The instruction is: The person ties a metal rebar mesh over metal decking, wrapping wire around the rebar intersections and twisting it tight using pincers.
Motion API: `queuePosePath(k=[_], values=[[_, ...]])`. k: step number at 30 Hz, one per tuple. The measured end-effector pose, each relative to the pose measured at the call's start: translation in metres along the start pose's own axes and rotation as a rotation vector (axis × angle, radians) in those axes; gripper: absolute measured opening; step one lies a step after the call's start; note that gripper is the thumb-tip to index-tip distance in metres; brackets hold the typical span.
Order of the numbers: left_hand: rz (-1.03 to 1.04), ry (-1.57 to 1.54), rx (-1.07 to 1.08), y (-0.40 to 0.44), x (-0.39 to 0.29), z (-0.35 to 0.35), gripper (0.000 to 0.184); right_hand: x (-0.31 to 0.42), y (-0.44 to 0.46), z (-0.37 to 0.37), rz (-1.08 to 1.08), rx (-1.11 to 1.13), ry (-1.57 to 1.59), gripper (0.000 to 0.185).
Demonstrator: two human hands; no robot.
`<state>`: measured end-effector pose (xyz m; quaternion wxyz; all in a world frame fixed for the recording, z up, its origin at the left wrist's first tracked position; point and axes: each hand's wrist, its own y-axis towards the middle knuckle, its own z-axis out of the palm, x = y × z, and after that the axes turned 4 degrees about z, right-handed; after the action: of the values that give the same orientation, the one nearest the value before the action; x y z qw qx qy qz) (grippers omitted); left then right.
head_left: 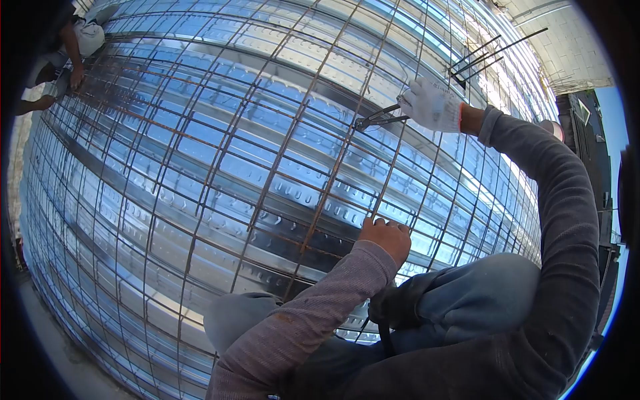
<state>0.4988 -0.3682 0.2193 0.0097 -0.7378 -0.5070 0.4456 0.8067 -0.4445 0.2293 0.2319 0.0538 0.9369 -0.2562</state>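
In the head view, your right hand [433,107], in a pale glove, is clenched around the handles of the pliers [381,120], well out from your body. Their head reaches a crossing in the steel mesh [331,179], and the two handles stand a little apart. Whether the tips bite on wire or on a bar is too small to tell. For good control, set the head squarely on the crossing and squeeze with an even grip – a slanted hold may let it slide off the rod.

Your bare left hand [385,240] is at the mesh nearer to you, knuckles up and fingers bent down. You cannot tell from here whether they close around a bar or only lean on it. A light, steady press there can calm any spring in the mesh, with the fingertips clear of pinch points between rods.

The mesh lies over ribbed metal decking [170,257], its glare making thin wire hard to pick out, so sight along the bar first. Your bent knee [483,287] is below the right arm; that reach is long, and a closer stance may spare your wrist. At the far left – well apart from you – a co-worker's hand [78,77] is at the mesh.
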Motion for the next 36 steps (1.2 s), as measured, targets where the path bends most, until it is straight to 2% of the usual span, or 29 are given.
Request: queuePosePath(k=[2, 3, 5, 7, 9, 10, 11, 13, 14, 16, 17, 19, 21, 22, 23, 25, 26, 27, 29, 30, 31, 33, 36], values=[[0.002, 0.016, -0.059, 0.003, 0.001, 0.008, 0.041, -0.012, 0.007, 0.001, -0.285, -0.468, -0.42, 0.032], [0.009, 0.022, -0.047, 0.003, 0.0, 0.007, 0.041, -0.014, 0.009, 0.007, -0.274, -0.462, -0.412, 0.032], [-0.002, 0.037, -0.029, 0.005, 0.0, 0.005, 0.041, -0.012, 0.019, 0.017, -0.232, -0.301, -0.41, 0.031], [0.003, 0.051, -0.04, 0.008, 0.002, 0.011, 0.041, -0.006, 0.028, 0.025, -0.227, -0.295, -0.429, 0.031], [0.0, 0.073, -0.032, 0.009, 0.002, 0.012, 0.052, 0.001, 0.03, 0.027, -0.064, 0.036, -0.277, 0.028], [0.0, 0.073, -0.035, 0.01, 0.002, 0.012, 0.052, 0.005, 0.024, 0.033, -0.107, -0.195, -0.343, 0.023], [-0.004, 0.059, -0.046, 0.007, 0.002, 0.008, 0.046, 0.008, 0.022, 0.025, -0.11, -0.197, -0.346, 0.023], [-0.013, 0.041, -0.055, 0.004, 0.001, 0.002, 0.041, 0.016, 0.016, 0.007, 0.008, 0.418, 0.164, 0.017], [-0.016, 0.037, -0.034, 0.004, 0.0, -0.001, 0.042, 0.017, 0.015, 0.01, 0.005, 0.417, 0.165, 0.017], [-0.02, 0.036, -0.017, 0.005, -0.001, 0.001, 0.043, 0.015, 0.002, 0.034, 0.527, 1.111, 1.777, 0.018], [-0.02, 0.053, -0.029, 0.009, 0.0, 0.008, 0.047, 0.017, -0.006, 0.084, 0.426, 1.444, 2.446, 0.024], [-0.027, 0.061, -0.054, 0.008, 0.0, 0.014, 0.052, 0.042, -0.025, 0.069, 0.497, 1.16, 2.407, 0.026], [-0.024, 0.058, -0.049, 0.006, -0.001, 0.012, 0.053, 0.062, -0.03, 0.041, 0.648, 1.002, 2.187, 0.026], [-0.032, 0.038, -0.019, 0.005, 0.0, 0.01, 0.052, 0.062, -0.029, 0.045, 0.599, 0.979, 2.034, 0.026], [-0.03, 0.042, -0.015, 0.002, 0.0, 0.005, 0.052, 0.059, -0.028, 0.053, 0.601, 0.976, 2.04, 0.026], [-0.033, 0.025, -0.001, -0.003, 0.001, -0.001, 0.046, 0.048, -0.02, 0.071, 0.564, 0.962, 1.84, 0.03], [-0.035, 0.02, 0.001, -0.002, 0.002, 0.002, 0.046, 0.037, -0.014, 0.07, 0.487, 1.026, 1.736, 0.029], [-0.033, 0.037, -0.032, 0.001, 0.003, 0.007, 0.048, 0.033, -0.009, 0.049, 0.516, 0.962, 1.508, 0.03], [-0.024, 0.057, -0.064, 0.004, 0.003, 0.01, 0.05, 0.023, 0.0, 0.03, 0.431, 0.878, 1.261, 0.034], [-0.021, 0.07, -0.05, 0.003, 0.002, 0.009, 0.05, 0.019, 0.008, 0.025, 0.338, 0.805, 0.925, 0.036], [-0.022, 0.083, -0.037, 0.002, 0.003, 0.007, 0.05, 0.018, 0.006, 0.021, 0.337, 0.807, 0.923, 0.036], [-0.026, 0.07, -0.046, 0.006, 0.002, 0.01, 0.05, 0.019, 0.004, 0.009, 0.205, 0.272, 0.4, 0.042], [-0.028, 0.059, -0.053, 0.006, 0.003, 0.011, 0.051, 0.02, 0.0, 0.006, 0.104, 0.207, 0.254, 0.035]])
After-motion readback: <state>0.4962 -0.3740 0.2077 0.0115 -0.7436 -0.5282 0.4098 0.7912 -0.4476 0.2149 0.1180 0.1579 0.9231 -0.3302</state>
